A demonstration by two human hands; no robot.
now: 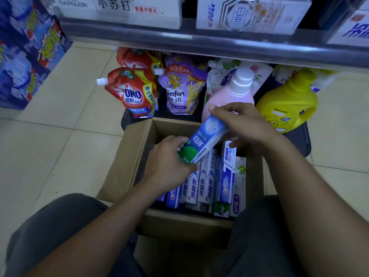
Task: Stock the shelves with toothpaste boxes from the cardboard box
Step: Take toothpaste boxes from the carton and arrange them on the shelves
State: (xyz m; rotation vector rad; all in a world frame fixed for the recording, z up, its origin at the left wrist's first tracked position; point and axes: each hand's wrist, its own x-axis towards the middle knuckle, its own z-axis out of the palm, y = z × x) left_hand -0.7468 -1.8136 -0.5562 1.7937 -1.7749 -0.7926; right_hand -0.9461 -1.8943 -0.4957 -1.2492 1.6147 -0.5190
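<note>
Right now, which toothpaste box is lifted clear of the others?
The blue box with the green patch, held slanted above the cardboard box: left hand grips its lower end, right hand its upper end. The other toothpaste boxes sit packed inside.

This is a shop. A long metal shelf holds toothpaste packs side by side. Under it stand soap pouches, and a purple pouch has a price printed on it. Blue packs are piled beside the tile floor.
</note>
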